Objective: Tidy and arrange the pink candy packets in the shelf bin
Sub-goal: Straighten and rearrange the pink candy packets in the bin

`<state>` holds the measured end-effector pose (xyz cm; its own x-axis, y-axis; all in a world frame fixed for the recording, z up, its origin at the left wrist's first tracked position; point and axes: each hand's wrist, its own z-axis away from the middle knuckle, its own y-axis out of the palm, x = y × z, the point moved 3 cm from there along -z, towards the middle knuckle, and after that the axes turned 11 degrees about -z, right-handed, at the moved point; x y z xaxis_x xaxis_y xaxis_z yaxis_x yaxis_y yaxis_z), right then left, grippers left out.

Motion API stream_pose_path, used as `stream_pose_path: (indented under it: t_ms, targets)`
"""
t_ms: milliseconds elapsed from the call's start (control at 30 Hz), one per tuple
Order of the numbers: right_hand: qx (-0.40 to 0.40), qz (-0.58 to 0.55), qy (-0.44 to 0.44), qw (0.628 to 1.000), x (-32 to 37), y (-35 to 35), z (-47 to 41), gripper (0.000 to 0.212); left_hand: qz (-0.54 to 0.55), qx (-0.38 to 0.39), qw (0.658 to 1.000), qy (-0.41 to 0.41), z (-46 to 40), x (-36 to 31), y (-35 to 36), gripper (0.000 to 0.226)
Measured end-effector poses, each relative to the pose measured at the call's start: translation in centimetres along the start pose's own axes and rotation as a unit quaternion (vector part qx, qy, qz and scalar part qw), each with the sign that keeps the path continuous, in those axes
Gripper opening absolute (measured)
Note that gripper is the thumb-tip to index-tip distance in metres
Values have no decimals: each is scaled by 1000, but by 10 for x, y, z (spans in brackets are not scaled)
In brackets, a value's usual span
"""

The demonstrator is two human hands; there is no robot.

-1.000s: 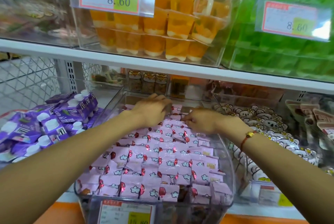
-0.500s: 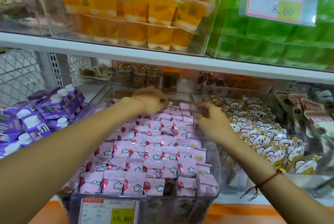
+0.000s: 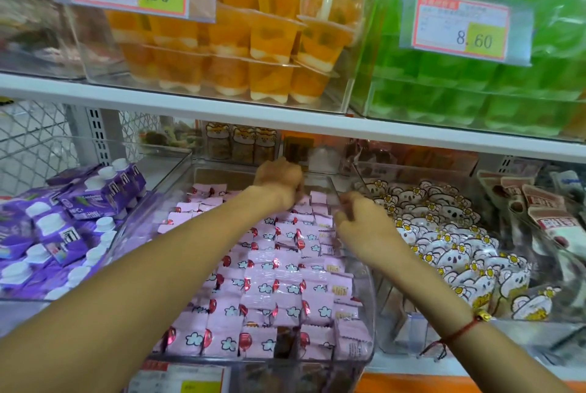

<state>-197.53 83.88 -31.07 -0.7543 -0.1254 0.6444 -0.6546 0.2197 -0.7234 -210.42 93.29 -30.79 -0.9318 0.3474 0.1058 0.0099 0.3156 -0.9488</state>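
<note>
Bin front: clear plastic shelf bin (image 3: 369,294), price tag on its front wall.
Contents: small pink candy packets with cloud and red balloon print (image 3: 269,284), lying in rough rows, filling the bin from the front wall to near the back.
Right hand (image 3: 364,227): over the right rear rows, fingers curled; whether the grip holds a packet, cannot tell.
Left hand (image 3: 279,183): farther back, by the rear wall, fingers curled downward onto the packets; grip hidden, cannot tell.
Neighbours: purple cartons (image 3: 73,218) left, white bear-face packets (image 3: 444,243) right.
</note>
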Motion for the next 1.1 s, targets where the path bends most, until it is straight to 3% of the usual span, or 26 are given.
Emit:
stream_pose_path:
  t_ms: [233, 367, 433, 500, 567, 633, 700, 800, 867, 1000, 1100]
  targets:
    - [-44, 35, -75, 996, 9, -9, 4, 28, 75, -108, 991, -10, 9, 9, -2, 17]
    - [-27, -19, -95, 995, 11, -11, 5, 24, 256, -184, 944, -99, 22, 24, -12, 23]
    - [-41, -24, -114, 992, 12, -12, 6, 24, 381, -223, 883, -161, 31, 30, -20, 20]
    - [-78, -33, -140, 986, 17, -14, 6, 25, 508, -216, 805, -216, 39, 36, -27, 18]
    - [-88, -102, -145, 980, 22, -16, 7, 37, 633, -159, 716, -246, 46, 36, -31, 17]
    - [-50, -182, -144, 972, 29, -14, 8, 54, 735, -92, 620, -257, 55, 30, -35, 11]
    - [-35, -219, -164, 961, 34, -13, 10, 57, 776, -39, 568, -272, 61, 23, -39, 9]
    - [-78, -246, -185, 948, 36, -19, 13, 30, 763, 20, 593, -254, 63, 21, -40, 11]
    - [-72, -308, -126, 940, 29, -24, 11, 15, 744, 45, 628, -225, 63, 23, -39, 16]
    - [16, -474, 48, 879, 16, -24, 8, 32, 652, 59, 742, -146, 61, 22, -38, 23]
    - [55, -521, 96, 846, 12, -21, 8, 40, 647, 63, 754, -94, 61, 17, -40, 10]
